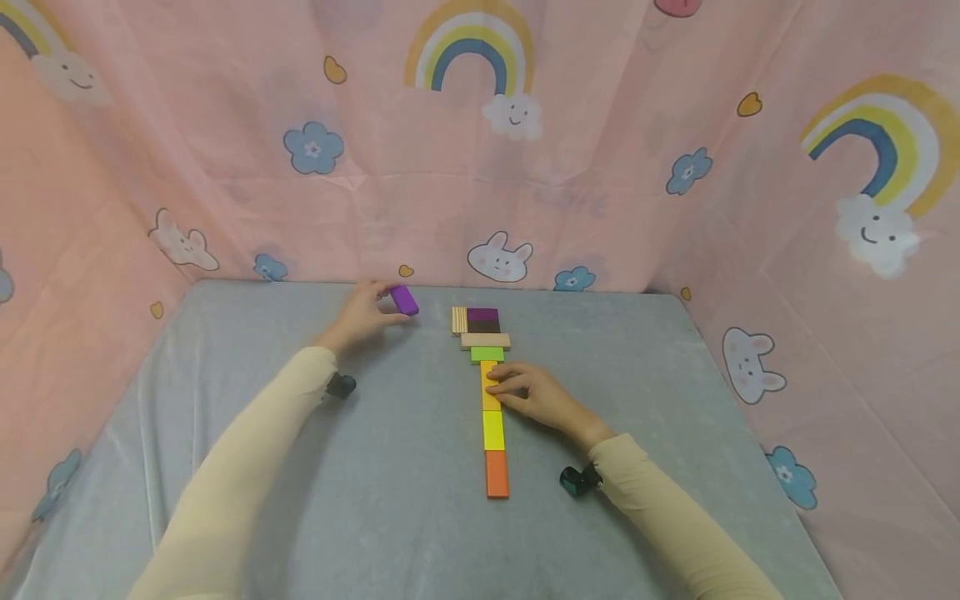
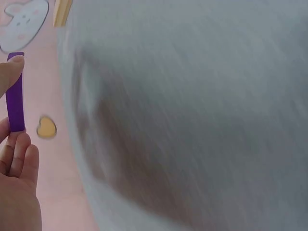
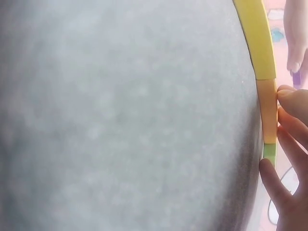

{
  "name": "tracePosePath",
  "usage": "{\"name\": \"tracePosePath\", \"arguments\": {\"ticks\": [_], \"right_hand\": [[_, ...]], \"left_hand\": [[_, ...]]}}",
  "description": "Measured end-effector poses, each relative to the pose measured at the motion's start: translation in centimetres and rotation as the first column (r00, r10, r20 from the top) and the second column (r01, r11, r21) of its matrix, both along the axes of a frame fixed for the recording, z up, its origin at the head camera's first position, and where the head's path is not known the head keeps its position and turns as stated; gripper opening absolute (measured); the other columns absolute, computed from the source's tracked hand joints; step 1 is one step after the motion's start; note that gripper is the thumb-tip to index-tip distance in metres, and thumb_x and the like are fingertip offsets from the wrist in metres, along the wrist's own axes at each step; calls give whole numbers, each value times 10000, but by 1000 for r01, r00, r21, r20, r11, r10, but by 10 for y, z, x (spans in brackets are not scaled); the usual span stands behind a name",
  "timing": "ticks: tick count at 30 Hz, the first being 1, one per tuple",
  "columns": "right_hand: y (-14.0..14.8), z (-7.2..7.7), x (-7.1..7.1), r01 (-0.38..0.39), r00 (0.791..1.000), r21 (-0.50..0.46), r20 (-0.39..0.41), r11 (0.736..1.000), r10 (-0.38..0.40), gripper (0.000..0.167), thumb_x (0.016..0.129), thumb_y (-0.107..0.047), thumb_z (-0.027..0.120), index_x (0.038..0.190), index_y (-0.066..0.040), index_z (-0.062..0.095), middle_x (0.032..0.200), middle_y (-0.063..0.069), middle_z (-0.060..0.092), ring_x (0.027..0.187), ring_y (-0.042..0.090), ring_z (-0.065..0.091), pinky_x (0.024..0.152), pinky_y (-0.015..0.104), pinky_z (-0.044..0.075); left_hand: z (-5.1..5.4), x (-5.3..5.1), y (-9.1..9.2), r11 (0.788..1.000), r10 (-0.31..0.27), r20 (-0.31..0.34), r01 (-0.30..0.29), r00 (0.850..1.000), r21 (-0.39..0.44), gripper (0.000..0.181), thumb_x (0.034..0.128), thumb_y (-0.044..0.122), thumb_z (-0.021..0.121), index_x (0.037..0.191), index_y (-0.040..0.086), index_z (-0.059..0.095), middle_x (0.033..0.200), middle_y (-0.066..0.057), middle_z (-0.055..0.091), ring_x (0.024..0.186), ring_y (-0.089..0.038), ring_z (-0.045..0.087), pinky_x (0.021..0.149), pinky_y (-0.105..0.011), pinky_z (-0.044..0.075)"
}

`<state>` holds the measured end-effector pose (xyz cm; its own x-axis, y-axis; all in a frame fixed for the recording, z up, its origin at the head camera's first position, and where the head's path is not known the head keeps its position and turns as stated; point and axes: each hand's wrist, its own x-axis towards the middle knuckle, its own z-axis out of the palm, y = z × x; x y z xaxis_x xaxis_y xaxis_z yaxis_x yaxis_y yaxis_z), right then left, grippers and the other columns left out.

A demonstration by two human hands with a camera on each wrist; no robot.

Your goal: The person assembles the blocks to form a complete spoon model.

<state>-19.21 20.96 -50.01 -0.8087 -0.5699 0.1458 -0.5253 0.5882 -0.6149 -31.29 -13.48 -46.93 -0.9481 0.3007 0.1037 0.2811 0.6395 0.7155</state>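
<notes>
My left hand (image 1: 365, 310) pinches a purple block (image 1: 403, 300) between thumb and fingers, raised near the table's far edge; in the left wrist view the purple block (image 2: 15, 94) stands upright between thumb and fingertips. My right hand (image 1: 543, 402) touches an amber block (image 1: 490, 398) with extended fingers. That block is part of a row of flat blocks, with a yellow block (image 1: 492, 431) and an orange block (image 1: 497, 475) on the near side. Beyond it lie a green block (image 1: 487, 356) and a beige block (image 1: 485, 341), both crosswise.
At the row's far end are a dark purple block (image 1: 483, 319) and several thin wooden strips (image 1: 459, 320) side by side. A grey cloth (image 1: 390, 500) covers the table. Pink printed curtains (image 1: 247, 192) hang behind and at both sides.
</notes>
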Motion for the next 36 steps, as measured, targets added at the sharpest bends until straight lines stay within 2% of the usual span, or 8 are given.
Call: {"name": "tracePosePath", "arguments": {"ticks": [7,16,21,30,36], "right_hand": [[0,-1,-1,7,1000,14,4,1000,-7,209,925,-172,692,1121,-175,765,1302,9,665,1293,263,571,1120,498,435],[-1,-1,-1,13,1000,22,26,1000,-14,206,933,-181,685,1122,-182,765,1301,0,665,1294,248,571,1130,480,431],[0,1,0,16,999,33,27,999,-17,209,934,-182,682,1126,-183,763,1306,3,662,1299,252,567,1129,487,431],[0,0,-1,19,999,36,41,999,-21,216,933,-192,686,1136,-188,760,1309,-3,659,1293,239,569,1133,481,429],[0,0,0,15,1000,42,20,999,-16,217,930,-190,690,1136,-189,760,1304,-6,660,1283,227,575,1130,465,434]], "left_hand": [[4,-1,30,999,-41,58,40,997,18,735,821,272,806,1449,75,478,1388,-188,497,1292,-391,490,1074,-556,434],[6,0,69,995,-102,41,101,994,22,685,838,252,793,1438,102,499,1412,-139,533,1321,-359,499,1105,-532,429],[7,0,90,992,-120,58,118,991,31,688,844,259,789,1443,94,492,1448,-157,508,1343,-357,489,1116,-530,424],[-2,0,119,985,-163,50,160,985,65,668,853,254,783,1430,71,501,1453,-128,506,1328,-317,517,1109,-463,456],[-6,-1,136,981,-192,22,191,981,36,644,850,231,788,1418,92,518,1433,-98,526,1308,-282,536,1110,-409,464]]}}
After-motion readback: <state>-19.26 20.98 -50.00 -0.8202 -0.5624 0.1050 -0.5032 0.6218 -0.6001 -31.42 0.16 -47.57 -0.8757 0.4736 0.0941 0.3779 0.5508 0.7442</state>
